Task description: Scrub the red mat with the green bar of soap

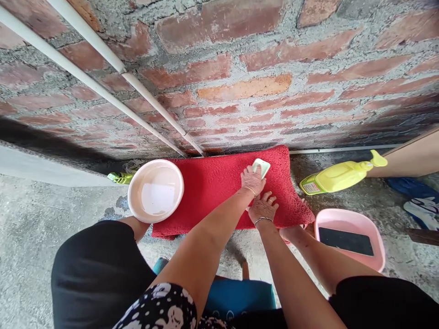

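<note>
A red towel-like cloth [209,187] lies spread over a low surface against the brick wall. My left hand [253,180] grips a small pale green block with rounded corners [261,167], pressed against the cloth; whether it is a soap bar or a brush back I cannot tell. Just below it, my right hand [264,208] rests on the cloth with its fingers spread, holding nothing. At the cloth's left end stands a round cream basin [132,203] with water in it.
A yellow spray bottle [338,177] stands right of the cloth. Nearer me is a pink basin [379,256] with a dark flat rectangle [346,241] inside. White pipes [151,98] run down the brick wall [222,25]. A green-yellow item [119,177] lies beside the cream basin.
</note>
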A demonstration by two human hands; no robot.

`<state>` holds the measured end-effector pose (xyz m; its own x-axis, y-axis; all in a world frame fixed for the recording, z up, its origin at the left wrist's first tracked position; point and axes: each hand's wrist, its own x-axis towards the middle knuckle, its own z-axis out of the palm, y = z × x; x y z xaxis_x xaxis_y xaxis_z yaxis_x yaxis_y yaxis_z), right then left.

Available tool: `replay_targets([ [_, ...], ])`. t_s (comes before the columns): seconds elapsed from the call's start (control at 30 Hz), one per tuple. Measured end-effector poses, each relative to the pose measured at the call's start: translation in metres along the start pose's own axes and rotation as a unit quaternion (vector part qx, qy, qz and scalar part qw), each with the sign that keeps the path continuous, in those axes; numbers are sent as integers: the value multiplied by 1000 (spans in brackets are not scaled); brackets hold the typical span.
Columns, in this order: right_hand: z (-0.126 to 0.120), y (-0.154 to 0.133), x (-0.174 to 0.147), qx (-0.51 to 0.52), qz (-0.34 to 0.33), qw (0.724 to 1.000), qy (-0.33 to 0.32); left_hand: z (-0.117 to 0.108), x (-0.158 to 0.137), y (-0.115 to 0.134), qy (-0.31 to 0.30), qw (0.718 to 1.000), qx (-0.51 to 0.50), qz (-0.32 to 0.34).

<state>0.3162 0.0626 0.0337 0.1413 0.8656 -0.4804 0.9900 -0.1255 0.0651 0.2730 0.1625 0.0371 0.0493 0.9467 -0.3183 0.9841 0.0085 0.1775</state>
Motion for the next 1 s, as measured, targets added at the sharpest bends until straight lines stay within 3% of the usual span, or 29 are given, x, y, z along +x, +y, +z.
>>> replay_targets([
  [0.07, 2, 1, 0, 2, 2, 1000, 4, 0, -8, 6, -15, 999, -17, 39],
  [0.13, 1, 1, 0, 7, 1, 1000, 2, -3, -15, -4, -3, 999, -29, 19],
  [0.3, -4, 1, -1, 11, -1, 1000, -17, -8, -35, -71, 54, 982, -12, -182],
  [0.37, -6, 1, -1, 7, 0, 1000, -24, -2, -51, -91, 56, 976, 7, -209],
  [0.43, -6, 2, 0, 3, 3, 1000, -30, 8, -73, -100, 50, 985, 37, -161],
  [0.57, -4, 3, 0, 8, 3, 1000, -26, 28, -123, -102, 1, 996, 65, 57],
  [0.63, -2, 4, 0, 8, 1, 1000, -18, 31, -140, -109, -10, 994, 61, 95],
  [0.67, -1, 4, 0, 6, 0, 1000, -15, 30, -144, -115, -5, 995, 59, 77],
  [0.73, 0, 5, 0, 1, 2, 1000, -14, 24, -146, -131, 24, 998, 55, -21],
  [0.8, -2, 6, -1, 5, 8, 1000, -24, 17, -141, -146, 56, 988, 50, -134],
  [0.87, -8, 7, -3, 18, 19, 999, -33, 13, -135, -154, 68, 977, 46, -195],
  [0.93, -17, 6, -6, 39, 29, 998, -41, 15, -133, -151, 60, 980, 48, -184],
  [1.0, -25, 5, -10, 59, 19, 997, -47, 23, -138, -137, 44, 989, 53, -129],
])
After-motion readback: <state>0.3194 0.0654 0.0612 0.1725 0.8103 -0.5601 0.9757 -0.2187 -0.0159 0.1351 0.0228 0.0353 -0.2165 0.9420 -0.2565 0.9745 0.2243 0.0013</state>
